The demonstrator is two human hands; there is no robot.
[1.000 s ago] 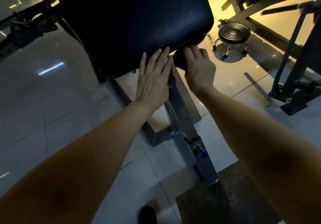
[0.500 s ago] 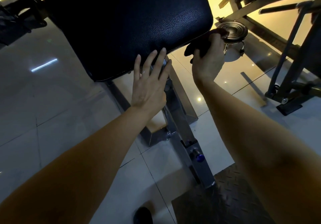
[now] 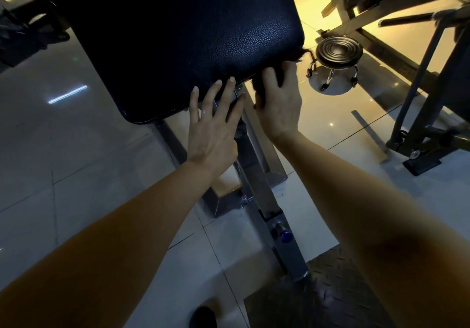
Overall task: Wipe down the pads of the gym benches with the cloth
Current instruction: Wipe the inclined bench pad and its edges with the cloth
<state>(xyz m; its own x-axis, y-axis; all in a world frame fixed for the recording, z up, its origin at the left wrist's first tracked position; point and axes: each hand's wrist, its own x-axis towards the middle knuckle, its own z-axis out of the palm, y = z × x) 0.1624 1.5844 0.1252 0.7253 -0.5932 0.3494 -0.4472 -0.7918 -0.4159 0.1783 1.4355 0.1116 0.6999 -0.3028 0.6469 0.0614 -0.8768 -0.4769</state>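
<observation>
Bunching the dark cloth (image 3: 262,86) in my right hand (image 3: 279,104), fingers clamped; it looks soft and limp. Left hand (image 3: 213,126), fingers spread, steadies the firm bench pad (image 3: 193,35).

The person is reaching both arms out to a big dark pad (image 3: 178,42). The left hand (image 3: 213,126) is lying flat, its straight fingers touching the pad's near edge. The right hand (image 3: 278,104) is gripping a dark cloth (image 3: 264,83) against the pad's corner. A small round stool (image 3: 339,51) is standing on the shiny tile floor (image 3: 63,149) nearby.
</observation>
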